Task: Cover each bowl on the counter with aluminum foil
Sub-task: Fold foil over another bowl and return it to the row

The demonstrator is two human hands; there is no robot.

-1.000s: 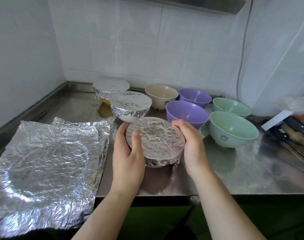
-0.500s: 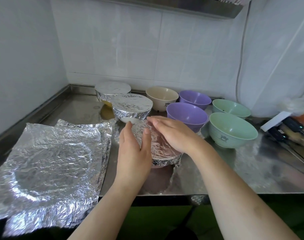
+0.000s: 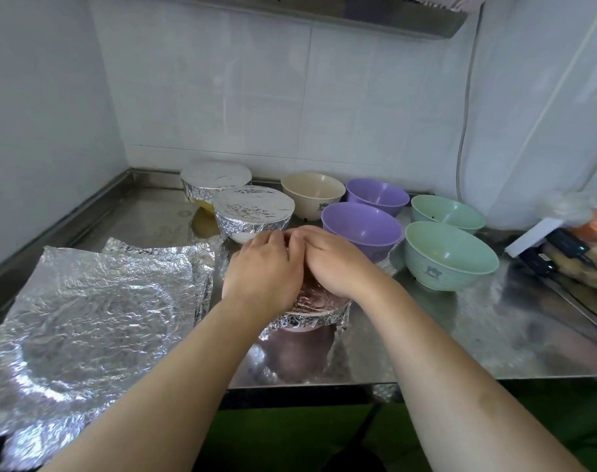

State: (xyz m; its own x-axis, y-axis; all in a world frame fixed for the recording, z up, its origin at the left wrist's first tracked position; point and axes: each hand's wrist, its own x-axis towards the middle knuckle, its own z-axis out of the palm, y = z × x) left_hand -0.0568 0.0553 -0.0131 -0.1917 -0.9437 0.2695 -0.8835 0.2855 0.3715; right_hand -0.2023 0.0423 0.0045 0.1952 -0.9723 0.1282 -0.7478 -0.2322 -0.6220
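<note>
Near the front edge of the steel counter [image 3: 460, 342], just ahead of the front purple bowl [image 3: 361, 226], sits the foil-wrapped bowl [image 3: 310, 318]. Both hands lie flat on its top, side by side. Left hand [image 3: 263, 270] and right hand [image 3: 334, 264] press the foil, fingers fairly straight, tips bent over the far rim.

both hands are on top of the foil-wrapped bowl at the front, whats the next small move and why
Probably run the fingers down and crimp the near edge. Both the left hand and right hand press on the foil-wrapped bowl, yet the foil skirt at its front right flares loose from the rim.
</note>
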